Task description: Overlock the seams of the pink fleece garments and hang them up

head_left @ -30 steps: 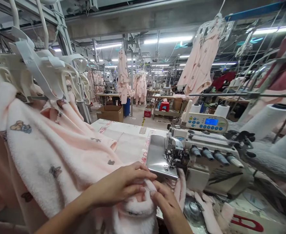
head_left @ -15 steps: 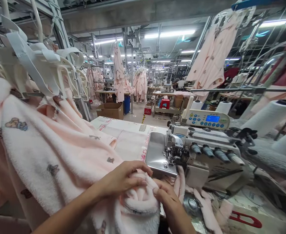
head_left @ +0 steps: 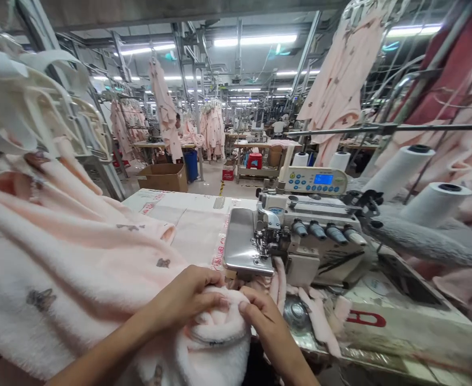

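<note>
My left hand (head_left: 187, 297) lies on top of a bunched fold of the pink fleece garment (head_left: 99, 268), fingers curled down and pinching the pile. My right hand (head_left: 264, 321) meets it from the other side, thumb and fingertips closed on the same fold, so both hands grip the cloth and almost touch each other. The fold sits at the near edge of the bench (head_left: 404, 327), just in front of the overlock machine (head_left: 316, 241). It is near the machine's steel plate (head_left: 241, 244), but I cannot tell whether the fleece touches it. The rest of the garment runs off to the left, over the bench's left side and up to the white plastic hangers (head_left: 38, 112) at the far left.

The presser foot (head_left: 266, 241) stands at the right edge of the plate. Below it, strips of fleece trimmings (head_left: 320, 321) hang and lie along the near edge. Red-handled snips (head_left: 366, 319) lie just beside them, toward the right. A control panel (head_left: 316, 179) with a lit blue screen sits on top of the machine. Two white thread cones (head_left: 434, 203) stand tilted at the right side.

Beyond the far edge, a cardboard box (head_left: 163, 176) and a red stool (head_left: 254, 160) stand on the floor. More pink garments (head_left: 340, 80) hang overhead on the right.
</note>
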### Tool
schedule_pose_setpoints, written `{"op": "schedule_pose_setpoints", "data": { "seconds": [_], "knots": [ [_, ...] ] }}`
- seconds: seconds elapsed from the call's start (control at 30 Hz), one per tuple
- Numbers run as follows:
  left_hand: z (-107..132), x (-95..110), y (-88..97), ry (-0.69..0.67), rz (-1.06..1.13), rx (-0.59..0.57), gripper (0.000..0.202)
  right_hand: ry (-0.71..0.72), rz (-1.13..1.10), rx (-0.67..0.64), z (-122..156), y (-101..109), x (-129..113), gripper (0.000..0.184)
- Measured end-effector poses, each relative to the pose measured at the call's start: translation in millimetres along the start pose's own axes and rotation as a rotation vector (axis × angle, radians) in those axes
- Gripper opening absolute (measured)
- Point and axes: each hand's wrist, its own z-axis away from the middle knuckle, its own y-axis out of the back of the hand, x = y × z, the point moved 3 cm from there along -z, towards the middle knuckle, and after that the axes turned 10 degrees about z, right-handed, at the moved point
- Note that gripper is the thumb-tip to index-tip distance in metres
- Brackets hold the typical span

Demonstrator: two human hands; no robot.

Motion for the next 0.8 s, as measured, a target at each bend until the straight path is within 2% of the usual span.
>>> {"op": "schedule_pose_setpoints", "data": {
  "seconds": [0.17,0.27,0.37,0.5,0.67,0.8],
  "knots": [
    [-5,-2,-5.6,0.065,0.104,-0.182,0.015,0.014,0.057,0.028,6,6,11,0.023],
    [-9,-2,-4.1,0.072,0.048,-0.100,0.011,0.021,0.122,0.060,9,7,9,0.023],
    [-10,1,-3.9,-0.014,0.022,-0.028,0.009,0.062,0.208,0.078,11,7,1,0.023],
    [-7,1,-4.8,-0.096,0.115,-0.011,0.012,0.083,0.256,0.072,14,7,-3,0.024],
    [-2,-4,-4.8,-0.110,0.231,0.080,0.009,0.086,0.250,0.051,14,4,0,0.026],
    [3,-5,-9.1,-0.102,0.274,0.122,0.008,0.103,0.311,0.081,16,0,0,0.027]
  ]
}}
